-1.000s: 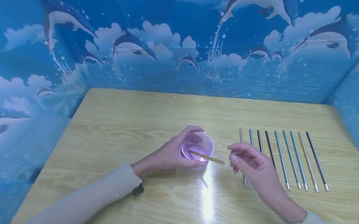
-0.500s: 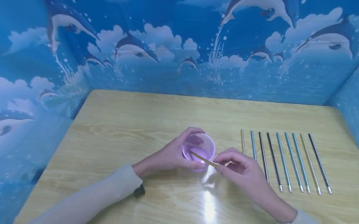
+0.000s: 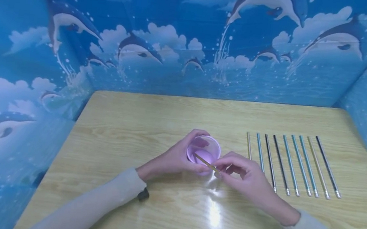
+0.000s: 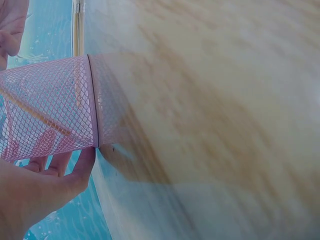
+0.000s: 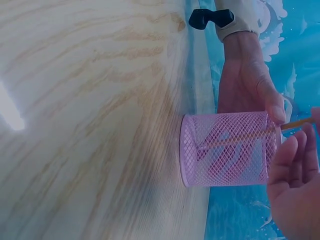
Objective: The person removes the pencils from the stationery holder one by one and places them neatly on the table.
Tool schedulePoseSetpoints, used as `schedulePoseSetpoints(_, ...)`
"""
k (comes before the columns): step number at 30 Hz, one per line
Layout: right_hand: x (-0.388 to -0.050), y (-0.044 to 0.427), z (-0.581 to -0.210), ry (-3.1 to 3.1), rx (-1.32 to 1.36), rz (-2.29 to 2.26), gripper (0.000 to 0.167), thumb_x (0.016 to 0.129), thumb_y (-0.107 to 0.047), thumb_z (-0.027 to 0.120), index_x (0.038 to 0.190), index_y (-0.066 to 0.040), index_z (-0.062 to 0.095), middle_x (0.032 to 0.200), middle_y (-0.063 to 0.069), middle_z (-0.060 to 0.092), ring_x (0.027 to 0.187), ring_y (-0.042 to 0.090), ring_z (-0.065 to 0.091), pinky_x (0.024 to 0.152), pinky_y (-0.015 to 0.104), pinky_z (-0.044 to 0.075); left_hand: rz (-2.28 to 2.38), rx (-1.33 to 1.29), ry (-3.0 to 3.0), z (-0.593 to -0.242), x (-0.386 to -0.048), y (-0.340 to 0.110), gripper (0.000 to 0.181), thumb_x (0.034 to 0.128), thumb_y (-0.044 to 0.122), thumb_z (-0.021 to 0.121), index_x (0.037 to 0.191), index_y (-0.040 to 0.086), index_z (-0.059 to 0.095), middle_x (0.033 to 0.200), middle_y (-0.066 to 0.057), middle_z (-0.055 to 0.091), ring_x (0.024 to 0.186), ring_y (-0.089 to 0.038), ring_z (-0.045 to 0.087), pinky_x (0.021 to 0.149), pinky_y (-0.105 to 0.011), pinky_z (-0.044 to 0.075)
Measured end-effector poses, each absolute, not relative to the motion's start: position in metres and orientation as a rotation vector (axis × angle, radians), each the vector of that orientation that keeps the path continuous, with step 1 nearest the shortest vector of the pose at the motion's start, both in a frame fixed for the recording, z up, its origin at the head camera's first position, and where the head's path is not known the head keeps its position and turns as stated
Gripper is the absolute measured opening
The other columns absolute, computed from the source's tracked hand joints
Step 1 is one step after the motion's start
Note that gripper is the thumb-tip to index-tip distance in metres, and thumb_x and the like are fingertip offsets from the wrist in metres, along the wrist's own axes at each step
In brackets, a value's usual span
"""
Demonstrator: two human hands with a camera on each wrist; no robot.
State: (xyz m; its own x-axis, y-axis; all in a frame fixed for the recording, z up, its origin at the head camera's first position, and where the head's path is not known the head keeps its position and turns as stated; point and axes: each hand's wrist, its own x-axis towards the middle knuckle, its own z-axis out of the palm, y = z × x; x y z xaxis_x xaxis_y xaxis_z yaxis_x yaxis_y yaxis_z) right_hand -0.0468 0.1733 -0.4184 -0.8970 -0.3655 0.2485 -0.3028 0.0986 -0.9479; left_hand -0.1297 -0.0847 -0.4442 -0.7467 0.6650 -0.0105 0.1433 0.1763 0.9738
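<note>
My left hand (image 3: 178,155) grips a pink mesh pencil cup (image 3: 214,148) around its side, with the thumb near the rim. A yellow pencil (image 3: 203,160) leans inside the cup, its upper end jutting past the rim toward the right. My right hand (image 3: 248,176) pinches that upper end between thumb and fingers. The right wrist view shows the pencil slanting through the mesh wall of the cup (image 5: 230,172), its lower end near the cup's base. In the left wrist view, the cup's base (image 4: 93,100) is close to or on the wooden table; contact is hard to judge.
Several pencils (image 3: 290,163), black, teal and yellow, lie side by side on the right of the wooden table (image 3: 140,124). My right hand covers the lower ends of the nearest ones. A blue dolphin-printed backdrop (image 3: 161,73) encloses the table's back and sides.
My right hand has moved left from beside the pencil and now pinches its upper end. The left hand and cup have stayed nearly still.
</note>
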Motion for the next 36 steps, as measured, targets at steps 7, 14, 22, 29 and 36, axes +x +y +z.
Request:
schedulePoseSetpoints(7,-0.045,0.172,-0.414,2.286,-0.691,-2.071,0.030,0.092,0.014,0.076,0.115,-0.004,0.080,0.110,0.013,0.075,0.102,0.023,0.070,0.087,0.030,0.063,1.597,0.761,2.029,-0.445,-0.130,-0.085,0.095,0.0840,0.022,0.098,0.161,0.026,0.042,0.151,-0.005,0.057,0.139,-0.025,0.056,0.109,-0.044,0.056)
schedulePoseSetpoints(14,-0.044,0.180,-0.402,2.215,-0.675,-2.312,0.031,0.089,0.025,0.071,0.116,0.009,0.074,0.119,0.018,0.076,0.118,0.026,0.070,0.102,0.035,0.060,1.597,0.752,2.045,-0.445,-0.130,-0.084,0.094,0.0822,0.023,0.099,0.158,0.029,0.043,0.148,-0.004,0.059,0.137,-0.024,0.057,0.103,-0.043,0.060)
schedulePoseSetpoints(22,-0.051,0.197,-0.381,2.031,-0.751,-2.681,0.025,0.096,0.029,0.055,0.120,0.023,0.063,0.116,0.026,0.073,0.108,0.030,0.073,0.097,0.032,0.061,1.575,0.772,2.061,-0.447,-0.131,-0.085,0.093,0.0833,0.021,0.098,0.158,0.031,0.043,0.146,-0.003,0.059,0.136,-0.024,0.058,0.101,-0.043,0.061)
schedulePoseSetpoints(29,-0.058,0.218,-0.370,1.508,-0.835,-3.030,0.025,0.101,0.031,0.042,0.122,0.029,0.054,0.119,0.033,0.069,0.112,0.040,0.071,0.102,0.044,0.061,1.562,0.766,2.066,-0.444,-0.131,-0.085,0.094,0.0833,0.024,0.098,0.158,0.032,0.042,0.148,0.003,0.059,0.138,-0.021,0.056,0.102,-0.046,0.060)
schedulePoseSetpoints(36,-0.061,0.251,-0.367,1.422,-0.728,-3.160,0.028,0.102,0.031,0.038,0.127,0.032,0.052,0.116,0.035,0.069,0.105,0.041,0.072,0.095,0.044,0.064,1.556,0.764,2.073,-0.444,-0.131,-0.085,0.094,0.0836,0.024,0.098,0.159,0.031,0.042,0.148,0.004,0.058,0.138,-0.020,0.056,0.102,-0.045,0.060)
